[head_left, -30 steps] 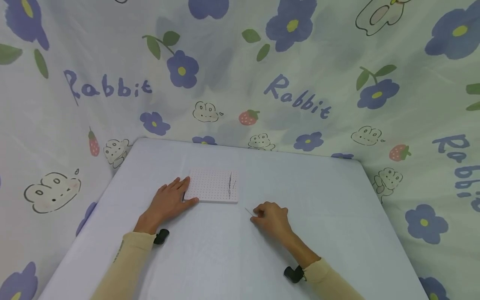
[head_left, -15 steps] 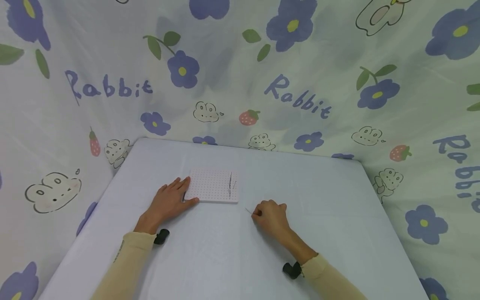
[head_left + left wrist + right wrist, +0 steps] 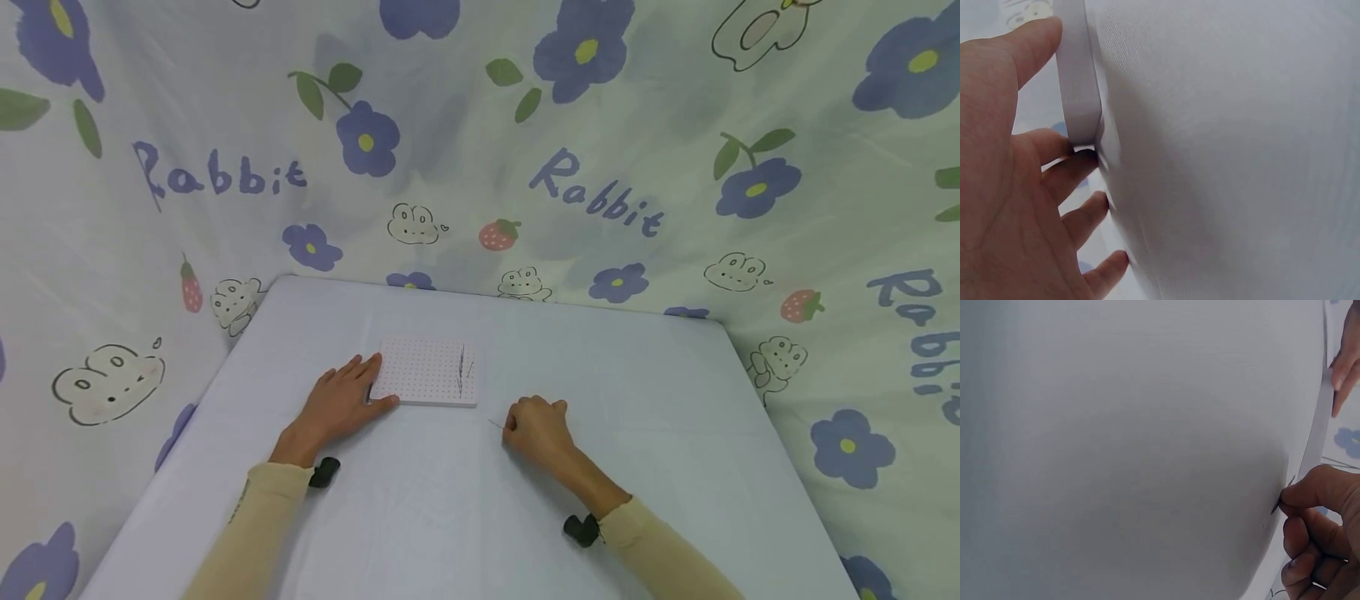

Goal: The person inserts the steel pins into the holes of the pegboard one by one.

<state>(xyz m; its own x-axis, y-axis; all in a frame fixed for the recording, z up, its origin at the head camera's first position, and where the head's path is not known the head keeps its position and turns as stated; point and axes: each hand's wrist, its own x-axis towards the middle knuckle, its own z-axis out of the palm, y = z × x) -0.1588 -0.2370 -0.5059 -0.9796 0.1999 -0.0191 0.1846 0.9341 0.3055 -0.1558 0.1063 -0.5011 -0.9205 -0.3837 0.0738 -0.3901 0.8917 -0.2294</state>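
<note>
A thin needle-like pin [image 3: 495, 423] sticks out from the thumb and finger of my right hand [image 3: 537, 433], which pinches it just off the near right corner of a white board [image 3: 416, 372]. In the right wrist view both ends of the dark pin [image 3: 1292, 480] show past the fingertips, close over the tabletop. The board is dotted with a grid of small holes, and thin dark needles [image 3: 461, 371] line its right side. My left hand [image 3: 337, 407] rests at its left end, fingers spread, thumb along the front edge; the left wrist view shows the board's thick side [image 3: 1079, 81].
A white-covered table [image 3: 420, 517] lies under everything. Behind and beside it hangs a curtain [image 3: 457, 158] printed with flowers and rabbits. Black wrist cameras [image 3: 325, 472] sit at both sleeves.
My right hand has turned slightly and its wrist has moved a little forward and left, the pin still pinched and now lying flatter. The left hand and the board have stayed in place.
</note>
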